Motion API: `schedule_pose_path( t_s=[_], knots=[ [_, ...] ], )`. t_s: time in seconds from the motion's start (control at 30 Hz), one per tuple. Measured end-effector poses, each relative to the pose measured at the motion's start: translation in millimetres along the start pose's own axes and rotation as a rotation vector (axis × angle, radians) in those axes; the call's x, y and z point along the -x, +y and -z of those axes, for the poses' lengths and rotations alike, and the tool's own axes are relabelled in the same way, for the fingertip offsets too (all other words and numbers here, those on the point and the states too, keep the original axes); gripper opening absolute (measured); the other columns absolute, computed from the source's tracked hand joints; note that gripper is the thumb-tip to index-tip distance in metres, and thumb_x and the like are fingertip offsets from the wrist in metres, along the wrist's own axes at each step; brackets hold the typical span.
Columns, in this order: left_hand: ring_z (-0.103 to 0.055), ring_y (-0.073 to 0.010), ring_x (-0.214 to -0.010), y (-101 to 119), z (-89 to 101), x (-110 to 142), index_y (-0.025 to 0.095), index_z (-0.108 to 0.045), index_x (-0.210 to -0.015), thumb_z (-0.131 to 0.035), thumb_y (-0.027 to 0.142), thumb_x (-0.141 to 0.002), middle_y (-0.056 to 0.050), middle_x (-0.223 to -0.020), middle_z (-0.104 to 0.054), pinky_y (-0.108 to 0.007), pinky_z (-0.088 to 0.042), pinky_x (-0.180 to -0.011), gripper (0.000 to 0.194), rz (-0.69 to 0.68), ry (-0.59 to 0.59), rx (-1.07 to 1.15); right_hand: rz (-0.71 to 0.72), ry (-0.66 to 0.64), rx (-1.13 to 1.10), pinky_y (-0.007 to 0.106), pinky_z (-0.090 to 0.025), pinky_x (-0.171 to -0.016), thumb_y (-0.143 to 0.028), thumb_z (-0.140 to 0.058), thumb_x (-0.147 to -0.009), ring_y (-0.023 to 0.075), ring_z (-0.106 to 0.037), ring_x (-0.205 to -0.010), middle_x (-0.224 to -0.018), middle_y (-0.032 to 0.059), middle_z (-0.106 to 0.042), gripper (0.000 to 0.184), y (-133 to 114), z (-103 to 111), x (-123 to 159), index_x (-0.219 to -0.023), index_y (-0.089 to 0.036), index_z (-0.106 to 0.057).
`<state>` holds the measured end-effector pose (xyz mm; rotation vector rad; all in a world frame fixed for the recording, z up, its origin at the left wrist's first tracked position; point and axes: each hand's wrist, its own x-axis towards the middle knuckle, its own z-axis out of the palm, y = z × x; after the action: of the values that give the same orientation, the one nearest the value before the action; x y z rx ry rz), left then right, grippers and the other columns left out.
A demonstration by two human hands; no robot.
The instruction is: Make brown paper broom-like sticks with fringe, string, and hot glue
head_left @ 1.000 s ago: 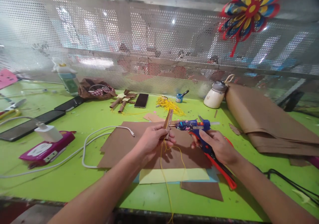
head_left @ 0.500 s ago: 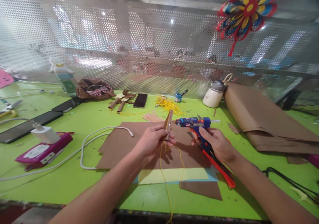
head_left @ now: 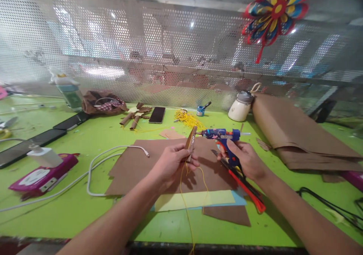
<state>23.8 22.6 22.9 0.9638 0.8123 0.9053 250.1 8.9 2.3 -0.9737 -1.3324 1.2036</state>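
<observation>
My left hand (head_left: 176, 163) pinches a narrow folded strip of brown paper (head_left: 191, 143), held upright with a shiny streak along its right face. From below its fingers a yellow string (head_left: 183, 198) trails down past the table's front edge. My right hand (head_left: 246, 160) is wrapped round the handle of a blue hot glue gun (head_left: 222, 134). The gun's nozzle points left, close to the strip's upper part. Beneath both hands lie brown paper sheets (head_left: 136, 175) and a pale yellow paper strip (head_left: 195, 199). Red-handled scissors (head_left: 249, 194) rest below the right hand.
A purple power strip (head_left: 48, 175) with a white charger and cable sits left. Along the back are a phone (head_left: 157, 115), a tangle of yellow string (head_left: 188, 118), a blue jar (head_left: 200, 111) and a cream bottle (head_left: 240, 107). Folded brown paper (head_left: 306, 141) lies right.
The glue gun's nozzle has moved up along the strip, and a shiny streak now shows on the strip's face. Both hands keep their holds. The whole view has shifted slightly.
</observation>
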Motion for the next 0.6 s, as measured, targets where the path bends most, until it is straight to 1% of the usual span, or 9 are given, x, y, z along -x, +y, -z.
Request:
schedule_pose_path(
  t_s=[0.3, 0.47, 0.6],
  knots=[
    [-0.063, -0.0139, -0.056, -0.9, -2.1, 1.6, 0.007, -0.057, -0.077, -0.049, 0.007, -0.081, -0.01, -0.07, -0.062, -0.02, -0.049, -0.048, 0.009, -0.002, -0.018, -0.011, 0.007, 0.042, -0.023, 0.023, -0.043, -0.055, -0.046, -0.058, -0.086, 0.0161, -0.062, -0.068, -0.072, 0.0026, -0.054, 0.033, 1.2, 4.8, -4.4, -0.078, -0.014, -0.063],
    [-0.064, -0.0141, -0.057, -1.4, -1.3, 1.3, 0.008, -0.057, -0.075, -0.051, 0.007, -0.08, -0.01, -0.071, -0.063, -0.02, -0.05, -0.048, 0.008, -0.009, -0.017, -0.007, 0.007, 0.087, -0.042, 0.026, -0.047, -0.061, -0.047, -0.061, -0.083, 0.0169, -0.062, -0.069, -0.072, 0.0025, -0.054, 0.033, 0.5, 4.9, -6.5, -0.078, -0.014, -0.063],
    [-0.063, -0.0137, -0.057, -1.0, 1.6, -0.2, 0.007, -0.058, -0.076, -0.054, 0.007, -0.079, -0.009, -0.07, -0.062, -0.02, -0.05, -0.049, 0.005, 0.0, -0.007, 0.016, 0.048, 0.108, -0.095, 0.028, -0.048, -0.064, -0.048, -0.061, -0.083, 0.0169, -0.06, -0.068, -0.073, 0.0026, -0.054, 0.032, -5.2, 3.0, -3.2, -0.074, -0.016, -0.061]
  ],
)
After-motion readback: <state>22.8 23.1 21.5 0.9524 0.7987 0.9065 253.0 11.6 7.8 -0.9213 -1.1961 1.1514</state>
